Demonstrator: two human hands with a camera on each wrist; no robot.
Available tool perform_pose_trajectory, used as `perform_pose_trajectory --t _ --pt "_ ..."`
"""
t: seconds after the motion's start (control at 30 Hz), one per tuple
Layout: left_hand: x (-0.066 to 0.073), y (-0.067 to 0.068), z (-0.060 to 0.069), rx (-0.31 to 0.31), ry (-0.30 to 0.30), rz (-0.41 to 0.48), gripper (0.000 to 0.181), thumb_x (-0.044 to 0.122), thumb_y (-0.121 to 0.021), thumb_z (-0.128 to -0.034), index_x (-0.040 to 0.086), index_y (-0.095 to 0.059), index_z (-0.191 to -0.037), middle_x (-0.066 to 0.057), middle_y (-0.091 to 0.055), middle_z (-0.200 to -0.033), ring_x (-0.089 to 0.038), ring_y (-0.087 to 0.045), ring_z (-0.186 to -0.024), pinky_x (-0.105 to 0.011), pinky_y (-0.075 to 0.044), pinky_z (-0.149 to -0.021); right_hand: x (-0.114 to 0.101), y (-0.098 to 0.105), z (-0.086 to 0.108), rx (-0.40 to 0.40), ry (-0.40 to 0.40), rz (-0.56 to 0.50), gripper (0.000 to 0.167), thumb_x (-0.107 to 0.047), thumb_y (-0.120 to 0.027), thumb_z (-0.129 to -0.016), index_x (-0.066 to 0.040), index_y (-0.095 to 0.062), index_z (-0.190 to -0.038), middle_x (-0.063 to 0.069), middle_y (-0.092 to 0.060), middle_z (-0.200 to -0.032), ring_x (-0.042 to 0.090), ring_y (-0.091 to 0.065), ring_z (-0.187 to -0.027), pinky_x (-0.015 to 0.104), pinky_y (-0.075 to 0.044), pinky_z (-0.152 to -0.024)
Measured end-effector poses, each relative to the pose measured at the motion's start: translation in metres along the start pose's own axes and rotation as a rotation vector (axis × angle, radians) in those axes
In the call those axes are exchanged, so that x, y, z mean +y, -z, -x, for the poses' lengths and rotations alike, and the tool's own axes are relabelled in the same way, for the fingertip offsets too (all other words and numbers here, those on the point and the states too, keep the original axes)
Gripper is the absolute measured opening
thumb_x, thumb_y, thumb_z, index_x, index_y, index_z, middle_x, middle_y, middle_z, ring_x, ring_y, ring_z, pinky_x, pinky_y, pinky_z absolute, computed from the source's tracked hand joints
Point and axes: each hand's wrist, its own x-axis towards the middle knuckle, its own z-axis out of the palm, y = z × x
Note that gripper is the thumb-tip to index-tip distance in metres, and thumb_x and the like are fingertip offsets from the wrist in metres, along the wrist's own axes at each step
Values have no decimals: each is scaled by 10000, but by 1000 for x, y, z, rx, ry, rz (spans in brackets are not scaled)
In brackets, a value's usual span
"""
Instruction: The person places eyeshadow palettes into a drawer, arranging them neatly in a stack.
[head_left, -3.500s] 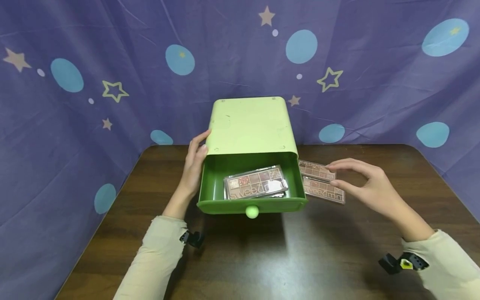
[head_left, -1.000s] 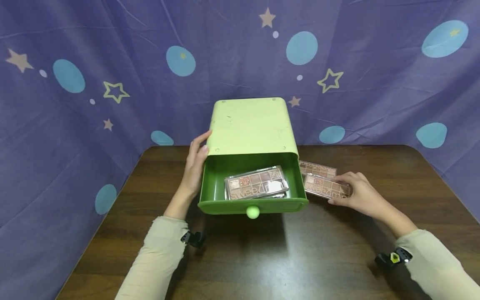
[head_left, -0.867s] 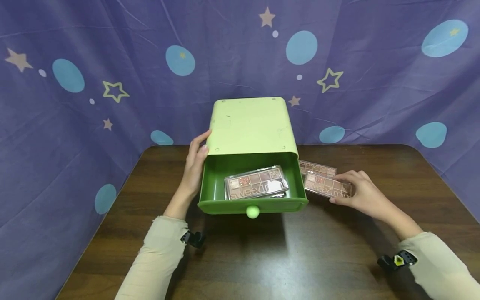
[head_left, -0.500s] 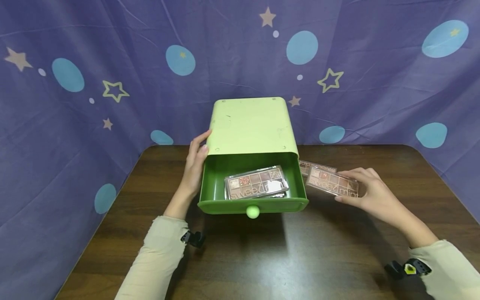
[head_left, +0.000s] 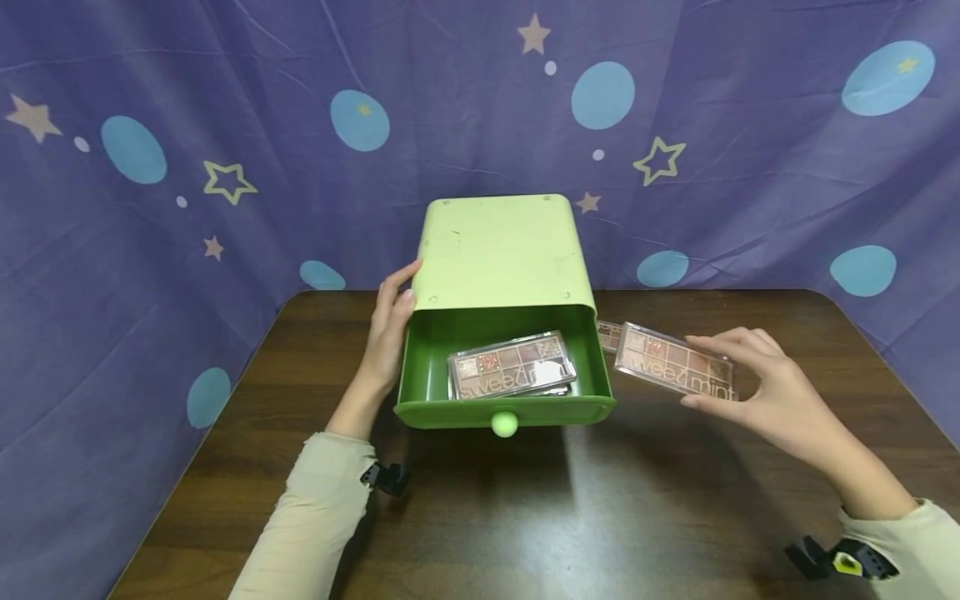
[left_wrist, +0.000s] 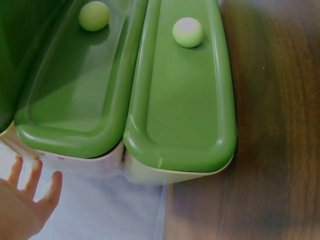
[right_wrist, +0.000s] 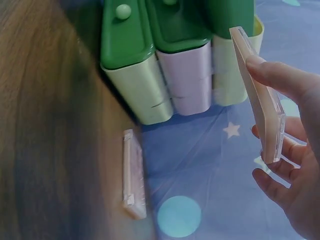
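Note:
My right hand [head_left: 776, 396] pinches an eyeshadow palette [head_left: 675, 362] by its right end, thumb below and fingers above. In the right wrist view this palette [right_wrist: 262, 107] is held up off the table, seen edge-on. A second palette [right_wrist: 133, 175] lies on the table, partly hidden behind the held one in the head view. My left hand [head_left: 386, 333] rests its fingers against the left side of a light green drawer unit [head_left: 506, 250]. In its pulled-out top drawer [head_left: 431, 358] an eyeshadow palette [head_left: 512, 367] lies tilted over another item, mostly hidden.
Lower drawers [left_wrist: 182, 100] of the stacked unit are closed, with round knobs [left_wrist: 187, 32]. The middle casing [right_wrist: 187, 80] is pinkish. The unit stands on a dark wooden table [head_left: 480, 517] before a purple curtain [head_left: 480, 100] with stars and dots.
My right hand has taken hold of the nearer palette beside the unit, lifted it and drawn it slightly right. The left hand and the drawer have stayed in place.

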Motion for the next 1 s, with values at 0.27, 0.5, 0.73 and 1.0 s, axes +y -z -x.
perform_pose_trajectory --t 0.27,0.5,0.73,1.0 --pt "1 -1 0 0 12 7 567 271 -410 -964 44 -410 -1483 -116 -332 -1483 -223 -347 -1318 -378 -297 -1075 -16 9 -1 66 84 -42 804 17 -925 -559 -128 -662 -1305 -55 -608 -1065 44 -434 -1008 155 -308 -844" --pt "2 0 0 8 24 12 564 266 -409 -965 37 -410 -1480 -109 -330 -1497 -234 -336 -1340 -388 -295 -1090 -25 10 -4 99 135 -86 821 79 -912 -509 -60 -668 -1281 -14 -623 -1129 48 -456 -1065 140 -317 -894" --pt "3 -1 0 11 31 29 565 266 -416 -964 35 -407 -1480 -117 -327 -1494 -232 -334 -1341 -358 -297 -1082 -38 4 -9 105 182 -136 771 85 -904 -496 -23 -689 -1228 17 -642 -1138 75 -477 -1109 159 -331 -954" --pt "5 1 -1 3 45 31 550 251 -424 -973 36 -412 -1479 -91 -362 -1465 -198 -445 -1214 -310 -401 -981 -56 -2 -20 85 222 -201 726 44 -906 -545 -41 -691 -1234 46 -647 -1177 141 -488 -1127 213 -349 -977"
